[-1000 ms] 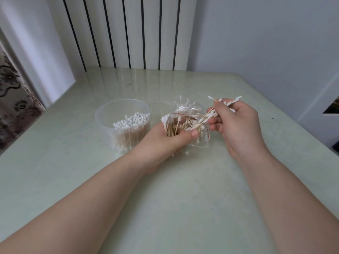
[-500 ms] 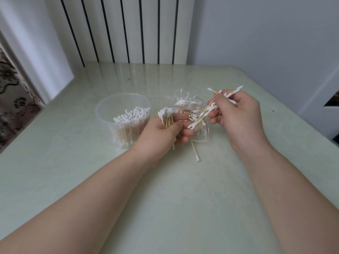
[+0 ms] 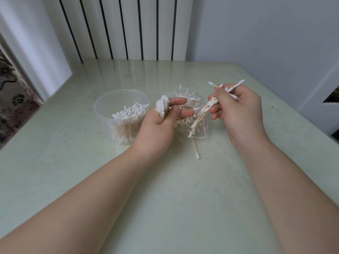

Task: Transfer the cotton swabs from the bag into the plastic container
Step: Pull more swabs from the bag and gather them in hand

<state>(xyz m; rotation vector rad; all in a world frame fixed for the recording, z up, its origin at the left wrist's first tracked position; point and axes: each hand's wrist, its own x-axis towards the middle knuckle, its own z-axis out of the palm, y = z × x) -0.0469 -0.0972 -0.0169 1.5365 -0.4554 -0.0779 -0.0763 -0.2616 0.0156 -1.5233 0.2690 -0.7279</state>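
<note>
I observe a pale green counter (image 3: 183, 198) carrying all items. The plastic container (image 3: 102, 114) stands left of centre, partly filled with upright stored swabs (image 3: 132, 111). The left hand (image 3: 157, 129) sits just beside the container's right wall, with thumb and fingers curled round a cotton swab bundle (image 3: 162, 105), tips up. The right hand (image 3: 238, 110) is raised well right of the container and pinches a sheaf of swabs (image 3: 201, 114) that slants down toward the bag. The clear, crumpled bag (image 3: 192, 99) lies between both hands, swabs visible inside; I cannot tell whether the left fingers grip it. One stray swab (image 3: 195, 149) lies on the counter, just nearer me than the bag.
</note>
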